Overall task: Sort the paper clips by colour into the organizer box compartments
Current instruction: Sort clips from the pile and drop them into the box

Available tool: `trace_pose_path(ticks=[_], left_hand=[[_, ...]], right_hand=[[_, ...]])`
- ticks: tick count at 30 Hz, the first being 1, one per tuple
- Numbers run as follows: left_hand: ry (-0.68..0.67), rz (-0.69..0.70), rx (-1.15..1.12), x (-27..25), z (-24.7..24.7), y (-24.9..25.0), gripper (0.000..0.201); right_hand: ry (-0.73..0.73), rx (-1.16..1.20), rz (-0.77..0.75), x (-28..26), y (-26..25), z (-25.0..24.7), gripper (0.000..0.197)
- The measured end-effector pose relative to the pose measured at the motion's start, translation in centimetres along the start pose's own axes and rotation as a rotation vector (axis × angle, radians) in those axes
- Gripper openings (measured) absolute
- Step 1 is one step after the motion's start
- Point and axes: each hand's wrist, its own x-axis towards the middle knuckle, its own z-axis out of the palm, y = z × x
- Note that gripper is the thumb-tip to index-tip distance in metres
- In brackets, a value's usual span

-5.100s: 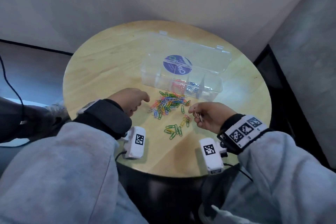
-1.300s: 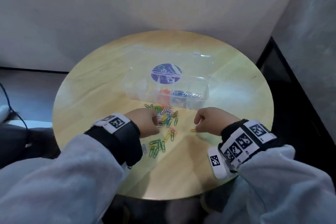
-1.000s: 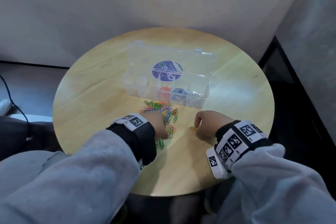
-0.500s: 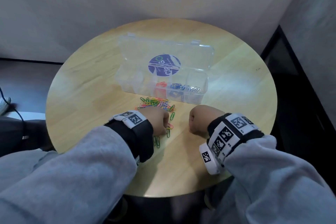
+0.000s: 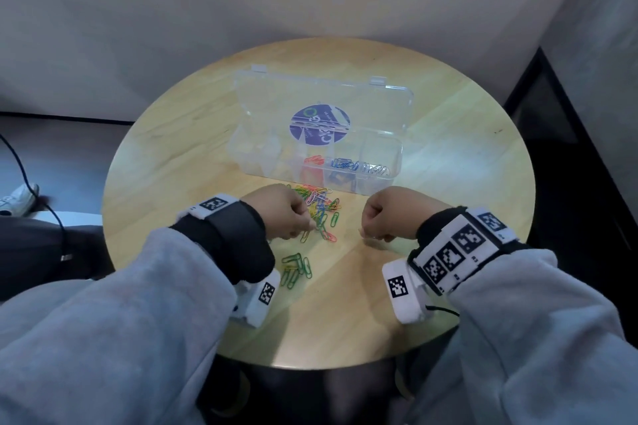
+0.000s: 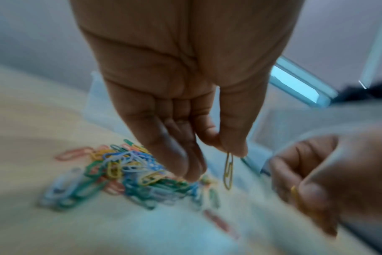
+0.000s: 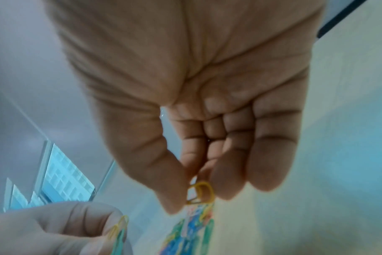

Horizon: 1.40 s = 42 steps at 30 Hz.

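A mixed pile of coloured paper clips (image 5: 319, 207) lies on the round wooden table (image 5: 179, 134), in front of the clear organizer box (image 5: 397, 155). The box's lid is open; red clips (image 5: 313, 160), blue clips (image 5: 345, 164) and silver clips (image 5: 376, 169) sit in separate compartments. My left hand (image 5: 310, 226) hovers over the pile's near edge and pinches a yellow clip (image 6: 228, 170) between thumb and forefinger. My right hand (image 5: 366, 235), just right of the pile, pinches yellow clips (image 7: 202, 193) in its fingertips. The two hands are close together.
A small group of green clips (image 5: 297, 267) lies apart, near my left wrist. A single red clip (image 5: 329, 236) lies at the pile's near side. A wall stands behind the table, and a dark cable (image 5: 20, 166) runs along the floor at left.
The yellow clip that lay on the table by my right hand is now in its fingers. My left hand has lifted a yellow clip from the pile. Both hands drew closer together.
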Motion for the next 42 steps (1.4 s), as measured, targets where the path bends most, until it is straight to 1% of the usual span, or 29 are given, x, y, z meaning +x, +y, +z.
trace_pose_path(ticks=[2,3,4,5,7,8,9,10,11,14,15,18,21,24,26,27,28,30,31,32,33,35,36,38,39,40,42], left_hand=[[-0.016,-0.019,-0.262,-0.2,-0.3,0.0,0.021],[-0.017,-0.032,-0.354,-0.3,-0.4,0.1,0.021],[-0.019,-0.042,-0.388,-0.5,-0.5,0.2,0.022],[-0.020,-0.048,-0.367,-0.6,-0.4,0.4,0.022],[-0.012,-0.048,-0.210,-0.8,-0.3,0.5,0.025],[-0.001,-0.048,-0.149,-1.0,-0.2,0.7,0.026],[0.003,-0.051,-0.149,-1.1,-0.1,0.9,0.026],[-0.003,-0.057,-0.206,-1.1,0.0,1.1,0.025],[-0.013,-0.074,-0.317,-1.1,0.1,1.4,0.024],[-0.035,-0.154,-0.745,-1.3,-0.2,2.1,0.018],[-0.037,-0.165,-0.848,-1.3,-0.3,2.0,0.017],[-0.063,-0.157,-1.022,-1.2,-0.9,1.6,0.022],[-0.069,-0.132,-1.091,-1.2,-1.3,1.4,0.025],[-0.059,-0.118,-1.055,-1.1,-1.3,1.2,0.029],[-0.044,-0.106,-1.010,-1.1,-1.2,0.9,0.036],[-0.044,-0.098,-0.991,-1.3,-1.2,0.8,0.037],[-0.043,-0.089,-0.982,-1.4,-1.3,0.8,0.035],[-0.011,-0.069,-1.024,-1.7,-1.4,0.5,0.041],[0.003,-0.061,-1.038,-1.8,-1.6,0.4,0.045],[0.007,-0.055,-1.027,-2.0,-1.7,0.4,0.047],[0.010,-0.055,-1.005,-2.0,-1.9,0.3,0.047],[0.012,-0.066,-0.977,-2.2,-2.2,0.0,0.049],[0.006,-0.081,-0.960,-2.3,-2.3,0.0,0.045],[-0.015,-0.145,-0.842,-2.3,-2.4,0.1,0.029],[-0.026,-0.181,-0.728,-2.3,-2.3,0.1,0.026],[-0.044,-0.202,-0.583,-2.3,-2.2,0.2,0.026],[-0.089,-0.167,-0.234,-2.3,-1.9,0.3,0.023]], right_hand=[[0.003,0.206,-0.039,0.0,0.1,-0.3,0.016],[0.005,0.306,-0.052,0.1,0.2,-0.3,0.018],[0.006,0.390,-0.057,0.2,0.4,-0.3,0.017],[0.009,0.448,-0.056,0.4,0.4,-0.3,0.016],[0.006,0.505,-0.043,0.5,0.5,-0.2,0.014],[-0.006,0.520,-0.036,0.6,0.5,-0.2,0.016],[-0.023,0.538,-0.030,0.6,0.5,-0.2,0.020],[-0.041,0.565,-0.023,0.6,0.4,-0.1,0.023],[-0.055,0.601,-0.016,0.6,0.3,-0.1,0.026],[-0.083,0.728,0.003,0.7,0.1,0.0,0.030],[-0.097,0.764,0.009,0.7,0.0,0.0,0.031],[-0.152,0.830,0.021,0.8,0.0,0.1,0.033],[-0.187,0.833,0.026,0.7,-0.2,0.2,0.033],[-0.193,0.782,0.040,0.6,-0.6,0.6,0.034],[-0.166,0.708,0.052,0.6,-0.9,0.7,0.031],[-0.144,0.659,0.060,0.6,-1.0,0.8,0.028],[-0.109,0.573,0.059,0.7,-1.1,0.8,0.024],[-0.024,0.262,0.045,0.7,-1.0,0.7,0.014],[0.025,0.097,0.037,0.7,-0.9,0.6,0.012],[0.069,-0.014,0.039,0.5,-0.8,0.5,0.011],[0.097,-0.073,0.046,0.4,-0.7,0.3,0.011],[0.126,-0.118,0.056,0.2,-0.6,0.1,0.011],[0.137,-0.131,0.062,0.2,-0.6,0.2,0.011],[0.150,-0.138,0.078,0.3,-0.5,0.4,0.012],[0.156,-0.136,0.091,0.5,-0.4,0.7,0.014],[0.155,-0.133,0.104,0.6,-0.4,1.0,0.016],[0.147,-0.129,0.108,1.0,-0.5,1.4,0.018]])
